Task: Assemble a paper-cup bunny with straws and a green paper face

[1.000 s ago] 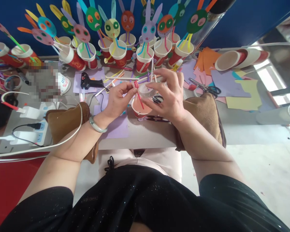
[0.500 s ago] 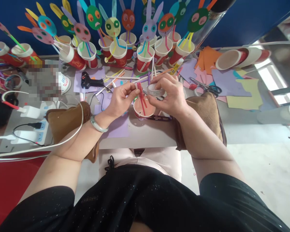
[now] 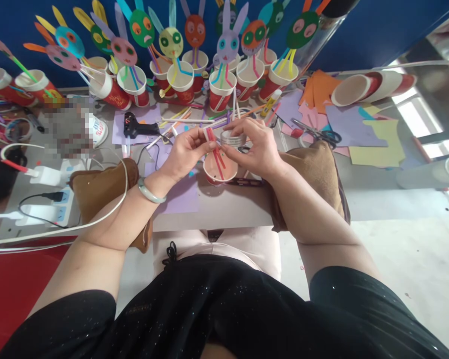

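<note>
My left hand, with a pale bangle at its wrist, pinches a small bunch of red straws between thumb and fingers. The straws slant downward over a round cup that looks pale orange from above. In my right hand is a roll of clear tape, gripped by thumb and fingers close beside the straws' upper end. Whether a strip of tape runs from the roll to the straws I cannot tell. Loose straws lie just beyond both hands.
Red paper cups with rabbit-faced straw figures line the back. A black glue gun lies left, scissors and coloured paper right. Brown cushions sit beneath my forearms. A white cable loops over the left side.
The tape roll and my right hand have shifted slightly left and tilted. My left hand keeps its pinch on the red straws. The whole view has moved a little.
</note>
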`<state>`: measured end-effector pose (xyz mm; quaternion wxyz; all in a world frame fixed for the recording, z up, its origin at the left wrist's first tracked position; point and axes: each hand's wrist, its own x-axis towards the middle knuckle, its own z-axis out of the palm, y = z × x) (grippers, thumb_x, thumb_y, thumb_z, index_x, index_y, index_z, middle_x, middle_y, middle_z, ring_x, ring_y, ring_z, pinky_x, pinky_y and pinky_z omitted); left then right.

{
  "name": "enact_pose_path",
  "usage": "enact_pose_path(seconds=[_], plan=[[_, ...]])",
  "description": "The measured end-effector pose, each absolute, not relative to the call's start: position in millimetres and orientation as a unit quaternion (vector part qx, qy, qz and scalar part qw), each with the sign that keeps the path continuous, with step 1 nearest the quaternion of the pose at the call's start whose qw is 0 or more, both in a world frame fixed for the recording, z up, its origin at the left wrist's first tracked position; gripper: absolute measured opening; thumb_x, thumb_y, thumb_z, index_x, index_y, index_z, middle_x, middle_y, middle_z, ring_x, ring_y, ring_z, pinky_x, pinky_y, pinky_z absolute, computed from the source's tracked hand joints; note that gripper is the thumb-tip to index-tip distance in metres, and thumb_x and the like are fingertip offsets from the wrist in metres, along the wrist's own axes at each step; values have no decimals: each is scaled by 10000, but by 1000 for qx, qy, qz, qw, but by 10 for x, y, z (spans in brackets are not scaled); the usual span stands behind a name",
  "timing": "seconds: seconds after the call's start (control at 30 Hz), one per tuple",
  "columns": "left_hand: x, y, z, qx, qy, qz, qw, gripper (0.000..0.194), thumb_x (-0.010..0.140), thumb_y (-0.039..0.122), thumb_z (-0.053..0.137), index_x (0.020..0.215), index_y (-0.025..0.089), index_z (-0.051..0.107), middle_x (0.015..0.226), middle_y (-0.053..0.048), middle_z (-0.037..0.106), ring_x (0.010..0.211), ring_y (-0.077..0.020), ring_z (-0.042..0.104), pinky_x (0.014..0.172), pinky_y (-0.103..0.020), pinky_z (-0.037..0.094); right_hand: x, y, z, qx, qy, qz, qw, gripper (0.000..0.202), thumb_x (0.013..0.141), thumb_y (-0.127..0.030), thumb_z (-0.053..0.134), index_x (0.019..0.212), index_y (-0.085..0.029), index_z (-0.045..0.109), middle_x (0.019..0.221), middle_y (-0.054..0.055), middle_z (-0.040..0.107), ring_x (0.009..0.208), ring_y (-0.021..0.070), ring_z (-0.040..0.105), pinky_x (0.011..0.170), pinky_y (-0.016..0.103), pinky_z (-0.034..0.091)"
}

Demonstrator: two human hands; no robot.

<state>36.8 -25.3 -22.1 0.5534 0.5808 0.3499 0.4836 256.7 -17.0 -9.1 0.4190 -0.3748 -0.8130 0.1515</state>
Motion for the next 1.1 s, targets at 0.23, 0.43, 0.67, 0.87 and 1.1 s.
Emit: enact_pose_path(seconds=[0.23, 0.43, 0.67, 0.87, 1.1], plan=[[345, -230, -220, 548, 371, 505, 554, 358, 878, 494, 874, 925, 222, 645, 862, -13, 729, 978, -214, 771, 896, -347, 621, 2638, -127, -32, -411, -778, 246, 405, 529, 908, -664, 742, 1179, -213, 688, 1134, 86, 773, 1041, 251, 713, 942, 413, 556], [308, -184, -174, 516, 385, 521, 560, 326, 904, 439, 848, 922, 226, 602, 822, -6, 734, 957, -212, 798, 907, -357, 637, 2752, -356, 343, -522, -827, 152, 145, 260, 964, -421, 662, 947, -194, 788, 930, 93, 792, 936, 270, 727, 873, 395, 520], [293, -192, -114, 490, 371, 530, 584, 300, 878, 367, 847, 893, 220, 585, 784, 2, 723, 920, -222, 806, 920, -396, 650, 2529, -616, 513, -471, -837, 110, -255, 302, 892, -309, 710, 1091, -117, 833, 1045, 213, 817, 1082, 368, 761, 818, 370, 469], [291, -253, -25, 482, 365, 510, 612, 256, 822, 315, 843, 851, 207, 612, 755, 12, 720, 867, -215, 799, 900, -389, 651, 2465, -546, 445, -460, -836, 110, -278, 394, 902, -264, 660, 1221, -83, 803, 1124, 237, 814, 1140, 387, 755, 819, 382, 488], [289, -275, 17, 465, 364, 485, 645, 179, 798, 274, 796, 805, 186, 642, 745, -5, 730, 866, -214, 795, 949, -404, 625, 2566, -486, 522, -479, -831, 119, -255, 372, 986, -218, 505, 1260, -103, 727, 1129, 221, 802, 1049, 336, 768, 779, 357, 437]])
